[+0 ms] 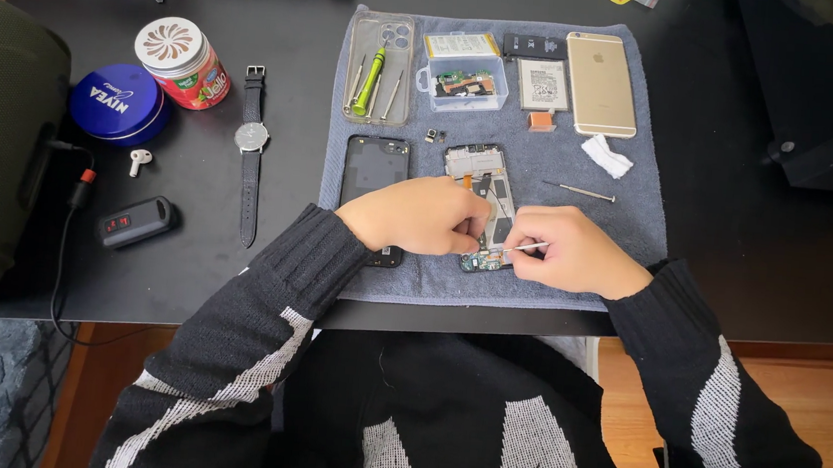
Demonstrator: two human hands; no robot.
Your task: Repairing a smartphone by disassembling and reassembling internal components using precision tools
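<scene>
An opened phone body (483, 173) with its insides exposed lies on a grey towel (629, 212). My left hand (418, 216) rests on its lower left part, fingers curled, pressing it down. My right hand (576, 251) pinches a thin metal tool (530, 246) whose tip points left at the phone's lower end. A black phone back cover (375, 165) lies just left of the opened phone, partly under my left hand.
On the towel: a clear case holding a green screwdriver (373, 80), a small parts box (463, 83), a battery (543, 83), a gold phone (600, 82), a white wipe (606, 155), a loose screwdriver (581, 190). Left on the black table: wristwatch (251, 149), blue tin (119, 103), jar (181, 61), earbud (139, 160), key fob (136, 222).
</scene>
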